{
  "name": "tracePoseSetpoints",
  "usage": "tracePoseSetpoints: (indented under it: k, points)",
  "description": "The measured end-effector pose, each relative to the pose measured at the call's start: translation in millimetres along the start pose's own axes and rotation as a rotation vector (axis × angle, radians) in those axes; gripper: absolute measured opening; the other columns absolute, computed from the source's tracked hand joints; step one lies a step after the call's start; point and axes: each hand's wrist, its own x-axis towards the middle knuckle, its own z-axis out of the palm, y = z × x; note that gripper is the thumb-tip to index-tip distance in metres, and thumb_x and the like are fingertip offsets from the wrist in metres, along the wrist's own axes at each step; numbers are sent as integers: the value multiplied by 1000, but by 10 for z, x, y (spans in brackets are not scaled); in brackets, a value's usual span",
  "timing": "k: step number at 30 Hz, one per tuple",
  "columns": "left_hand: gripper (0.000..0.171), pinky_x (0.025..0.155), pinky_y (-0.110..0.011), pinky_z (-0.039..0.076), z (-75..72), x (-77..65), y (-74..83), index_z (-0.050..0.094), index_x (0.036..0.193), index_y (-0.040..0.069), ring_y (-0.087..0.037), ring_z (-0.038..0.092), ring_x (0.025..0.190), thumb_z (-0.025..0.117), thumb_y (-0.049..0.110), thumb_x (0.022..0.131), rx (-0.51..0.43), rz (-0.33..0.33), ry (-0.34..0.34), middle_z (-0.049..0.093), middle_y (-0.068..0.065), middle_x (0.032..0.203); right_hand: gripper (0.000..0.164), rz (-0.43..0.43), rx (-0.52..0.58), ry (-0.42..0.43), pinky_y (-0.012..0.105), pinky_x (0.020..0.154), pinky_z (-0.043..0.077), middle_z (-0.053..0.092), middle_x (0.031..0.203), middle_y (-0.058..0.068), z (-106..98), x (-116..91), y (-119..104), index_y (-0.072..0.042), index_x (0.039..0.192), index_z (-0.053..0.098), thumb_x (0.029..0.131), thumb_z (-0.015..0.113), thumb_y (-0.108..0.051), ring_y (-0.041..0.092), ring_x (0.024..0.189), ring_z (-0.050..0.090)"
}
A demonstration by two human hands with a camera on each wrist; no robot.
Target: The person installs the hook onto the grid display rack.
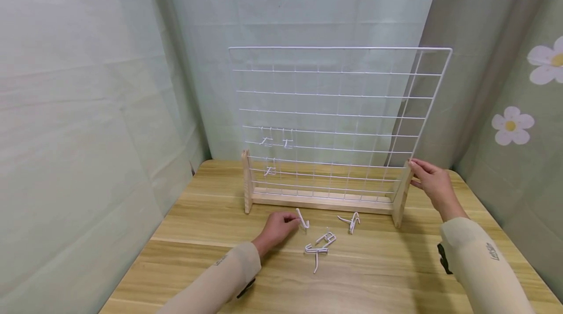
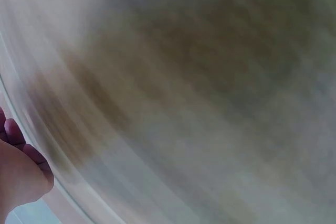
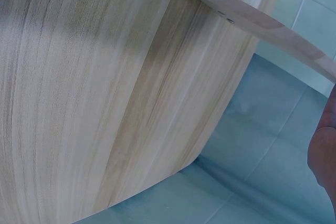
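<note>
Presently, the left hand (image 1: 279, 228) pinched a white hook (image 1: 302, 219) near of the wire grid (image 1: 338, 132); its grasp was partly hidden. The right hand (image 1: 433, 186) gripped the right wooden upright (image 1: 400, 198), inside the tabletop's (image 1: 374, 270) right edge. Three loose hooks (image 1: 316, 250) lay rightward. The left wrist view was blurred.

A wood-grained table (image 1: 211, 201) stands here with rounded far corners. A pale, creased left curtain (image 1: 79, 109) hangs beside it, a back curtain (image 1: 330, 6) behind; over on the right curtain (image 1: 545, 177) I spot an upper flower (image 1: 544, 62) and a lower flower (image 1: 521, 123), white-petalled, yellow-centred.
</note>
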Motion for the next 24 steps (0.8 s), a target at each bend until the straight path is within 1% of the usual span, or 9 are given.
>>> tracePoseSetpoints:
  k: [3,8,11,14,16,19,24]
  points:
    - [10,77,-28,50,-7,-2,5,77,90,2,-12,61,82,70,10,89,11,6,-3,73,-4,88,64,-4,-5,-1,21,83,52,51,134,11,3,-2,-2,4,147,41,103,48,-43,3,105,52]
    - [10,77,-27,49,-14,-21,-3,78,89,4,-11,61,83,71,11,89,26,7,-35,73,-3,89,64,-8,-3,6,22,83,53,52,130,8,6,-1,1,4,146,42,103,48,-42,1,101,52]
    - [8,75,-28,50,-17,-36,-14,78,87,5,-11,62,82,73,11,88,65,38,-55,73,-2,87,64,-5,-2,7,22,84,53,52,130,8,6,-4,-1,4,146,42,103,48,-42,1,102,52]
    - [7,75,-28,50,-7,-43,-27,79,85,8,-9,61,80,74,12,87,118,47,-68,71,2,84,64,-2,-5,4,23,85,52,51,132,10,5,-6,-1,3,147,42,103,48,-42,2,103,52]
    - [6,74,-28,50,0,-43,-38,78,84,9,-8,60,78,75,13,87,154,50,-71,70,4,82,63,-1,-9,2,24,85,52,51,133,11,4,-7,-1,3,147,42,103,47,-42,2,103,52]
    - [5,73,-28,49,5,-45,-43,78,82,11,-7,59,76,76,14,85,176,41,-71,69,6,80,63,-3,-8,2,24,85,52,51,133,11,4,-8,-3,3,147,42,103,47,-42,1,102,52]
    - [5,71,-26,49,11,-49,-52,76,79,10,-6,58,74,78,12,82,168,42,-53,67,6,78,63,-8,-9,6,23,84,52,51,132,11,4,-11,-7,3,147,42,103,48,-42,-1,100,52]
